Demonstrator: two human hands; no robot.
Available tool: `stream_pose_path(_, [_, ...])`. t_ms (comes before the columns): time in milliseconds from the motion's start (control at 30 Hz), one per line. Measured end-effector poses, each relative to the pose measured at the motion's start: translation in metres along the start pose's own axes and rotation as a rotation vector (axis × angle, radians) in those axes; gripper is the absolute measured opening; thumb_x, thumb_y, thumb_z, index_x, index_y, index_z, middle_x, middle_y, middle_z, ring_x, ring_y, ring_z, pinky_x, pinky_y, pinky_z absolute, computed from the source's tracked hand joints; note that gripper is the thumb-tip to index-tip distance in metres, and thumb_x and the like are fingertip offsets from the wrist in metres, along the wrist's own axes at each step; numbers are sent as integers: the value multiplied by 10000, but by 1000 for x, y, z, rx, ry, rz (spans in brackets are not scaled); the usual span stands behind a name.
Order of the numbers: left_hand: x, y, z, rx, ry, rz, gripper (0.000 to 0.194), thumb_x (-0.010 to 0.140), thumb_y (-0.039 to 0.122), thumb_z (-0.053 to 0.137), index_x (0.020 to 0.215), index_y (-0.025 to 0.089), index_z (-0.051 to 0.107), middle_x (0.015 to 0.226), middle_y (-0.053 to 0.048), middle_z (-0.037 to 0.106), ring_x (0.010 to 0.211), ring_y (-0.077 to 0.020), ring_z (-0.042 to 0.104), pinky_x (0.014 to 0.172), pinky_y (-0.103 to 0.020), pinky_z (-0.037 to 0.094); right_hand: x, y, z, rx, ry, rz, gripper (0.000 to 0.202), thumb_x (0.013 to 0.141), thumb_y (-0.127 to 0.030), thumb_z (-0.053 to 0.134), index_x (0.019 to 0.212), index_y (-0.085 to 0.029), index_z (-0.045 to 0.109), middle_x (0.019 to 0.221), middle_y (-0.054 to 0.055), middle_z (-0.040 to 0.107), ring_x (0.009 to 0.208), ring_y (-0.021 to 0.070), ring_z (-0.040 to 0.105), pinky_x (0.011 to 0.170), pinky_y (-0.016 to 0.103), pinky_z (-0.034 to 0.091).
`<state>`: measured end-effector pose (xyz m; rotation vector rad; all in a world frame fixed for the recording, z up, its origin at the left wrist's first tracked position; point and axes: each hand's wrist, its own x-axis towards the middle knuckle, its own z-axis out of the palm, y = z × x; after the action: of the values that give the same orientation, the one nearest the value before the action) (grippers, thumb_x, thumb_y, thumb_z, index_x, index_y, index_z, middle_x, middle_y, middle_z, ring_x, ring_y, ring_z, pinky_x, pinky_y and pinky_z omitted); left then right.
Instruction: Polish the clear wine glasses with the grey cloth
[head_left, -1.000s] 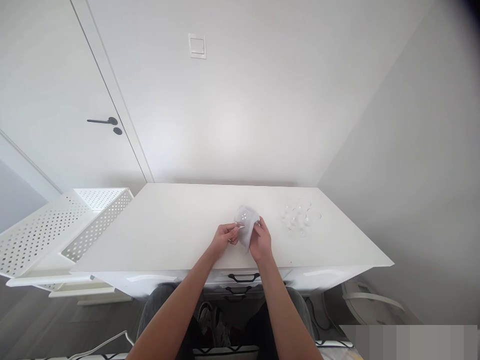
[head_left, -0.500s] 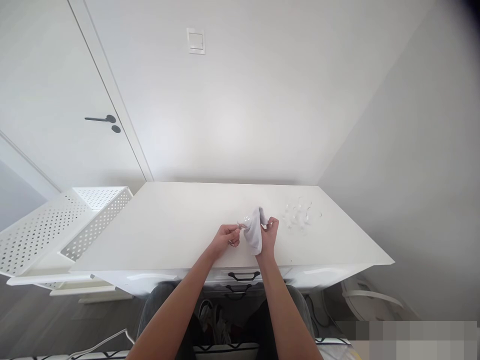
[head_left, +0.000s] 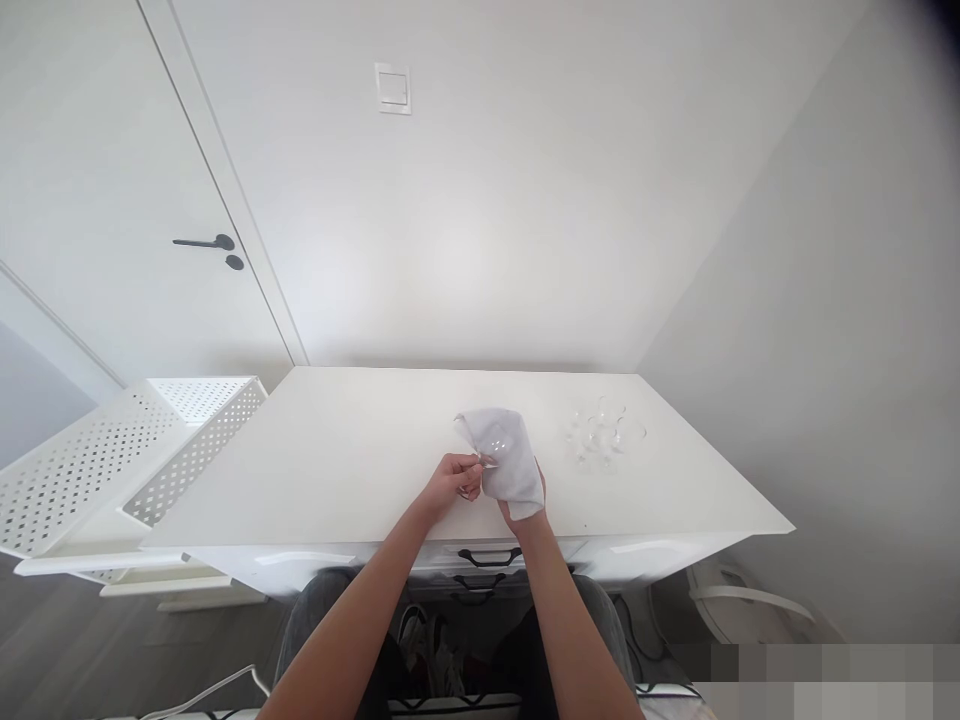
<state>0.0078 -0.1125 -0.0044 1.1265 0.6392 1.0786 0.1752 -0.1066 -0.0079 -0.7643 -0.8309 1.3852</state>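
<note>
Near the front of the white dresser top, my left hand (head_left: 457, 477) pinches the narrow end of a small clear glass (head_left: 496, 441). The rounded part of the glass rests against a light grey cloth (head_left: 517, 478). My right hand (head_left: 525, 515) is under and behind this cloth, holding it spread from below; most of its fingers are covered. Several clear glasses (head_left: 600, 437) stand grouped on the dresser top, to the right of the cloth.
The white dresser (head_left: 360, 440) has dark drawer handles (head_left: 489, 558) at its front. On the left is a white perforated rack (head_left: 82, 470). A wall is behind, with a door (head_left: 112, 200) at the left. A round pale object (head_left: 742, 600) is at the lower right.
The cloth has been opened out and now lies flat behind the glass, where before it hung folded. My right hand has turned and moved beneath it. My left hand has barely moved.
</note>
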Motion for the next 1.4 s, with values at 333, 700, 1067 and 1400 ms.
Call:
stream_pose_path(333, [-1, 6, 4, -48, -35, -90, 451, 844, 517, 757, 682, 120, 616, 588, 45, 347, 526, -71, 324, 559, -286, 242, -3, -28, -1, -49, -195, 45, 478, 750, -422, 863, 1161, -253, 689, 1104, 71, 736, 1027, 253, 670, 909, 389, 534])
stream_pose_path(700, [0, -7, 1, 170, 4, 10, 316, 769, 335, 719, 585, 152, 540, 507, 29, 446, 498, -91, 426, 552, -275, 338, 2, -31, 33, -290, 83, -53, 409, 674, -398, 840, 1026, -237, 707, 1025, 65, 738, 932, 261, 660, 794, 379, 549])
stream_pose_path(1067, [1, -5, -2, 20, 53, -114, 348, 740, 348, 736, 576, 170, 485, 507, 60, 359, 457, -73, 367, 516, -270, 299, 13, -33, 26, -139, -105, 132, 415, 679, -420, 819, 1009, -211, 679, 956, 62, 731, 850, 244, 673, 727, 361, 545])
stream_pose_path(1400, [-1, -4, 3, 261, 46, -77, 290, 766, 296, 646, 551, 167, 499, 509, 20, 465, 483, -112, 490, 542, -277, 351, 41, -47, 27, -748, 35, 17, 175, 645, -345, 839, 718, -226, 733, 723, 47, 714, 709, 237, 630, 644, 358, 492])
